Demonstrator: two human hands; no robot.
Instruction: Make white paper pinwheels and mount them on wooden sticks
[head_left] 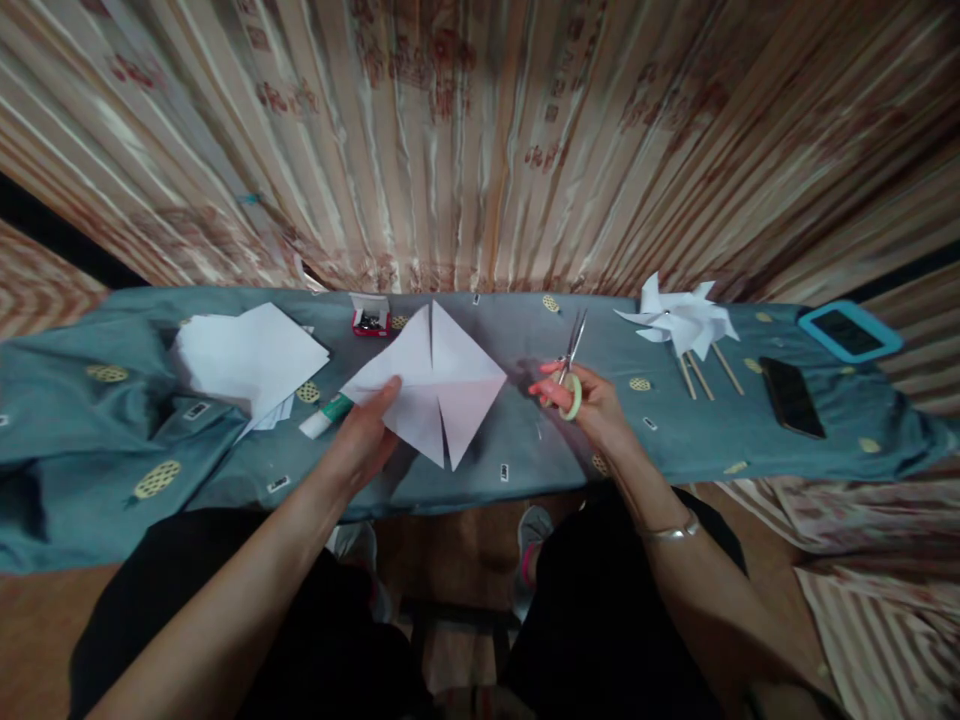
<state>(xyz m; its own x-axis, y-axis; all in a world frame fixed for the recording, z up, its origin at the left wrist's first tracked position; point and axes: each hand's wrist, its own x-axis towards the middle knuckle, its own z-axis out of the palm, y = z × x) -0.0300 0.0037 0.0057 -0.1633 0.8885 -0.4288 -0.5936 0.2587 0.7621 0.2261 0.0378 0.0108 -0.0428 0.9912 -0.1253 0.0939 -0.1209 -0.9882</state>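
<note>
The left hand (367, 430) holds a white paper square (472, 370); its grip is closed on the left part of the sheet, with the thumb lying on top. This paper square is in front of the person, near the middle of the worktop (525, 462), with one slit cut from its far corner and one from its near corner, both going toward the centre. The right hand (592, 400) is well apart from the paper, and its grip is closed around the pale green handles of the scissors (573, 345), whose blades point away from the person. Just beside the left hand lies a green and white glue stick (326, 415). Behind the paper stands a small red box (380, 329) with its lid open. Farther to the left is a pile of white paper sheets (255, 350). To the right lie white paper pinwheels (686, 318) on wooden sticks, then a black smartphone (793, 398) and a blue-framed tablet (850, 331)
</note>
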